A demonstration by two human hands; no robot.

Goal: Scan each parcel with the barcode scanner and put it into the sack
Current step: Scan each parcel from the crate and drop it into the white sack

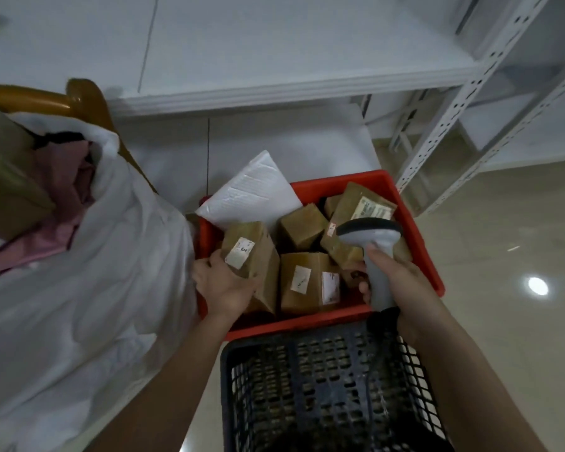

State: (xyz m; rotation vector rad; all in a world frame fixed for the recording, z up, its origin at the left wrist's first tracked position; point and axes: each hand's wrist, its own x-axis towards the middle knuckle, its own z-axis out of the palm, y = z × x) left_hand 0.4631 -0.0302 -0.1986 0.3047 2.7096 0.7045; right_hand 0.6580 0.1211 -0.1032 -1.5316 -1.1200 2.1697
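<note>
1. The red crate (415, 230) is far from empty: several brown parcels and a white padded mailer (252, 194) at its far left corner are left, so by my reading most of the scanning remains.
2. The white sack (111, 256) stands open just left of the crate; something pink and a brown box show at its mouth, probably parcels already dropped in.
3. The left hand (222, 288) grips a labelled parcel (252, 256) at the crate's near left corner, fingers curled under its lower edge.
4. The right hand (395, 275) wraps closed around the handle of the barcode scanner (372, 243), its head over the crate's right side.
5. Whether this parcel is already scanned cannot be told.
</note>
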